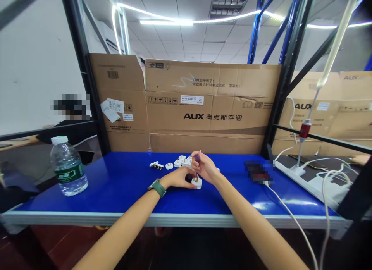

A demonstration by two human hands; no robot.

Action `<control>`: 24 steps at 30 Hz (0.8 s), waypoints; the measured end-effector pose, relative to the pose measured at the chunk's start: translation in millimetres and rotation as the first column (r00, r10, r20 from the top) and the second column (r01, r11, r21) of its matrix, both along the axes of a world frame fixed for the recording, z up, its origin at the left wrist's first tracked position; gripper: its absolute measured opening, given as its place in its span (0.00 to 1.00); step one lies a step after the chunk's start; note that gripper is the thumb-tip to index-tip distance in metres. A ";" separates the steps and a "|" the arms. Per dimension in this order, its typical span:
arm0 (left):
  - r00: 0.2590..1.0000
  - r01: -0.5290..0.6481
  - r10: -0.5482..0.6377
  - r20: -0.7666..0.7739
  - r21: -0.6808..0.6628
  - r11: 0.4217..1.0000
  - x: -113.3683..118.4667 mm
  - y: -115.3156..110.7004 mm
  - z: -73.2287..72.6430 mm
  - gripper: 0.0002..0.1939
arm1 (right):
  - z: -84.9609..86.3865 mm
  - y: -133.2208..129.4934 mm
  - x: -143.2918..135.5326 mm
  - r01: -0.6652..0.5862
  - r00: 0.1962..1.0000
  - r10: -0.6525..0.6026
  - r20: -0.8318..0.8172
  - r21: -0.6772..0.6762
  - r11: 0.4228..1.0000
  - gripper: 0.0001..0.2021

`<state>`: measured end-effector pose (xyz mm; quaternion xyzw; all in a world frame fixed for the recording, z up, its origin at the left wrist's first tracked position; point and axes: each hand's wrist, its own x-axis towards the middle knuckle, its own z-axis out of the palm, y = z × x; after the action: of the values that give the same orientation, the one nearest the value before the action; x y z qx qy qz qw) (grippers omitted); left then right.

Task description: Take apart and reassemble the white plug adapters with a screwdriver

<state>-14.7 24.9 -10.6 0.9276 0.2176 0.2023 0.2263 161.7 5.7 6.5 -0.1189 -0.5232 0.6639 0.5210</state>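
White plastic plug, pins up, at the surface; left hand gripping it. Right hand: fingers curled near the plug; contents cannot be told. Apparent step: pin-side handling. Next move likely requires holding the plug steady.

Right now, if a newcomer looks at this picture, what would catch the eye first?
Probably the bright blue tabletop across the middle, where the left hand touches a white plug, with the right hand close above it. Behind stands a large cardboard sheet printed AUX. At the table's left, there is a water bottle.
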 end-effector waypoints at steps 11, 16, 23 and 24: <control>1.000 -0.014 0.013 -0.026 -0.009 1.000 0.3 -1.0 1.2 0.15 | -4.0 4.6 1.3 0.091 0.996 -0.089 -0.032 0.065 0.994 0.17; 1.000 -0.008 0.008 -0.027 0.012 1.000 0.8 0.0 1.2 0.16 | -1.8 6.1 3.2 0.065 0.996 -0.065 -0.053 -0.013 0.998 0.20; 1.000 -0.016 0.016 -0.027 0.008 1.000 0.3 1.4 -0.3 0.17 | -0.4 2.7 3.0 0.074 0.994 -0.069 -0.090 0.057 0.996 0.16; 0.999 -0.018 0.018 -0.030 0.009 1.000 0.2 1.4 -0.4 0.16 | -0.4 2.4 2.8 0.076 0.993 -0.070 -0.092 0.060 0.995 0.16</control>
<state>-14.5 26.3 -10.9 0.9297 0.2283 0.1911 0.2170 164.5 8.1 6.0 -0.0915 -0.5154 0.6321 0.5713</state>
